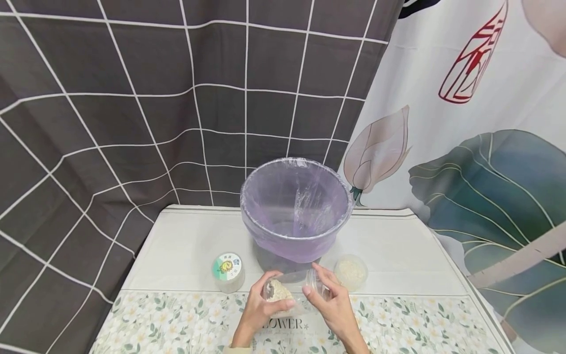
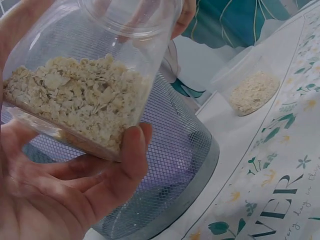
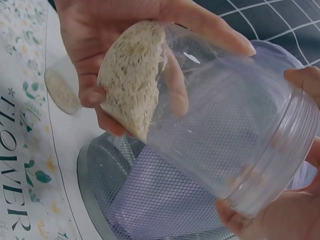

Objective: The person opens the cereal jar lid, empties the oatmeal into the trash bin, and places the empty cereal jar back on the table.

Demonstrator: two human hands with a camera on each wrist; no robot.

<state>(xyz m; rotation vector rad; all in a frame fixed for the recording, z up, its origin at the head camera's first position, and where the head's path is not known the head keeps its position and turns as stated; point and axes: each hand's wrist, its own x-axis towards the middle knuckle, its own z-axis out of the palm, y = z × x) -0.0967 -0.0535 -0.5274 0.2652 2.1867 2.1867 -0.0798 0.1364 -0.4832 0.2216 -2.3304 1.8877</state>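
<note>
A clear plastic jar [image 3: 200, 115] with a threaded neck lies tilted between both hands, in front of the bin. Pale rolled oats [image 2: 80, 100] are heaped toward its base, and the neck half holds none. My left hand [image 1: 261, 305] grips the base end, with fingers and thumb curled round it. At the neck, my right hand [image 1: 333, 305] holds the threaded rim [image 3: 280, 155] between thumb and fingers. Whether a clear lid covers the mouth cannot be told. Just beyond stands a mesh bin [image 2: 180, 150] lined with a purple bag [image 1: 287, 246].
To the left stands another jar [image 1: 229, 282] with a printed label on top [image 1: 227, 266]. Another clear jar [image 1: 351, 273] with oats is beside the bin on the right. A floral cloth [image 1: 177, 319] covers the table front. Grid-patterned fabric [image 1: 221, 113] hangs behind.
</note>
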